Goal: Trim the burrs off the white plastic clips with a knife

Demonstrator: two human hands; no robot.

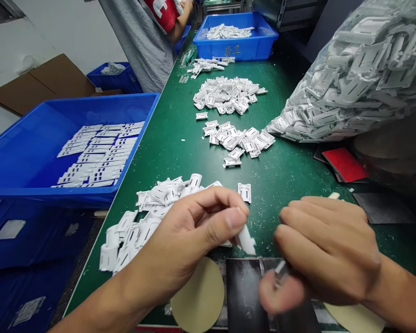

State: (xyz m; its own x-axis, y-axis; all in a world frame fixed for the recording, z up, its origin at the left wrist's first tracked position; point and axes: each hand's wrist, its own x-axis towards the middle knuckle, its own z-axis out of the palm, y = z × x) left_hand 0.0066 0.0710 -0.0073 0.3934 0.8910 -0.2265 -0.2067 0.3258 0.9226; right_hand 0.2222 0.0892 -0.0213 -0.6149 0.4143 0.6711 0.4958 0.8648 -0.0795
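My left hand (208, 222), near the lower middle, pinches a white plastic part (246, 240) whose end sticks out below the fingertips. To its right, my right hand (327, 249) is closed around a tool (280, 270); a short metal piece shows by the thumb, which is blurred, and a pale end pokes out behind the fist. The two hands are apart. A pile of white parts (162, 194) lies left of and behind my left hand. One single white part (244, 193) lies just beyond its fingertips. Below the hands are a dark plate (244, 296) and a round yellowish disc (199, 296).
More white parts (229, 92) lie along the green table (159, 152). A blue bin (235, 48) stands at its far end, another (27, 138) at left. A bulging clear bag (360, 78) of parts is at right, near a red sheet (345, 164). A person (152, 41) stands beyond.
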